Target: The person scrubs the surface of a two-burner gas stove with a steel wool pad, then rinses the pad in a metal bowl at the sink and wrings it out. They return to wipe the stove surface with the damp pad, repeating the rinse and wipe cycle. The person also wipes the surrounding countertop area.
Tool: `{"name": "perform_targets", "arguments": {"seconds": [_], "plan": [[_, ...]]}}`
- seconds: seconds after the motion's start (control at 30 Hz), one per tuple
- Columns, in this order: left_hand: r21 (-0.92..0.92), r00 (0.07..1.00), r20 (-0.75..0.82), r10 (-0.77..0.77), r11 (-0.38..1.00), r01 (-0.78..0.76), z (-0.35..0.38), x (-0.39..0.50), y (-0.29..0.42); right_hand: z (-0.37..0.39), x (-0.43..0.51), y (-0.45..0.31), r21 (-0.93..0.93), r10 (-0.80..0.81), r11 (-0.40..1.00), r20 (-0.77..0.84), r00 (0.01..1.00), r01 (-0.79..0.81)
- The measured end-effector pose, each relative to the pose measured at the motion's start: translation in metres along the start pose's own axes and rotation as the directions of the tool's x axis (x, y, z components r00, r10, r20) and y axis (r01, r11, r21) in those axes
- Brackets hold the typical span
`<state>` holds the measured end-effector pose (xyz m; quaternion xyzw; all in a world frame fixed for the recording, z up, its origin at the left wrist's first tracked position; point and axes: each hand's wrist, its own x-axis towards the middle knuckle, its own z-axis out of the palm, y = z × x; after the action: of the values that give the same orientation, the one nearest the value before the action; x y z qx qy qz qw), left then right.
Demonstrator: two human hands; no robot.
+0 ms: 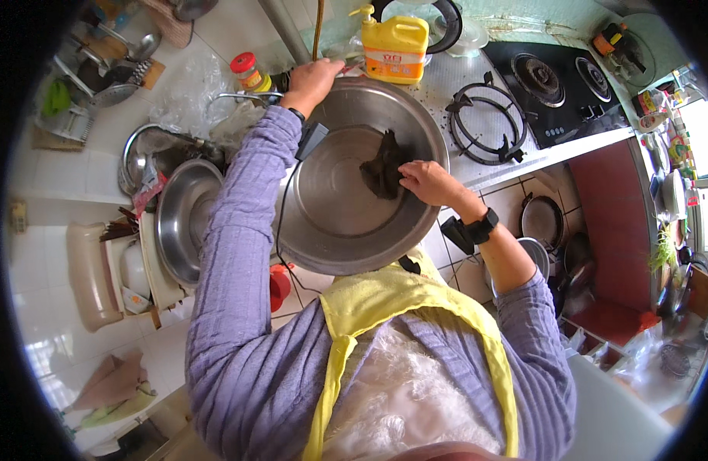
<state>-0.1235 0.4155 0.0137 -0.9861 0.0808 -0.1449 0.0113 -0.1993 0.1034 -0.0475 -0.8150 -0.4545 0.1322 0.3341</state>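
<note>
A large stainless steel basin (336,225) lies before me, tilted toward my apron. At its far rim is my left hand (312,80), with the fingers over the edge. My right hand (426,181) is inside the basin near its right wall, the fingers closed on a dark, wet-looking cloth or rag (383,167). The cloth rests against the basin's inner surface. Beyond the rim stands a yellow detergent jug with a pump (395,49). A dark device with a cable is strapped at each wrist.
A round black pan support (486,124) lies on the counter beside the gas hob (553,86). A smaller steel basin (184,222) sits at the left near a faucet (247,97). A red-lidded jar (246,68) and plastic bags are behind. Pans (541,222) stand low at the right.
</note>
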Motion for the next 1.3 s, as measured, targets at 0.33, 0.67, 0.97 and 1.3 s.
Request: {"name": "perform_targets", "arguments": {"seconds": [0.33,0.67,0.97,1.3], "plan": [[-0.159,0.994,-0.062,0.089,0.982,-0.098,0.038,-0.017,0.010,0.002,0.005,0.002,-0.087,0.008,0.996,0.061,0.998,-0.002],[-0.430,0.855,0.478,0.201,0.902,0.028,0.067,-0.118,0.097,0.003,0.002,-0.004,0.110,0.052,0.993,-0.066,0.996,-0.044],[0.030,0.865,0.494,-0.086,0.996,0.081,0.100,-0.116,0.063,0.005,-0.003,-0.005,0.088,0.014,0.996,-0.135,0.991,-0.002],[0.008,0.997,-0.024,-0.066,0.998,0.067,0.010,-0.028,0.012,0.003,-0.002,-0.005,0.144,0.069,0.988,-0.116,0.991,-0.052]]}}
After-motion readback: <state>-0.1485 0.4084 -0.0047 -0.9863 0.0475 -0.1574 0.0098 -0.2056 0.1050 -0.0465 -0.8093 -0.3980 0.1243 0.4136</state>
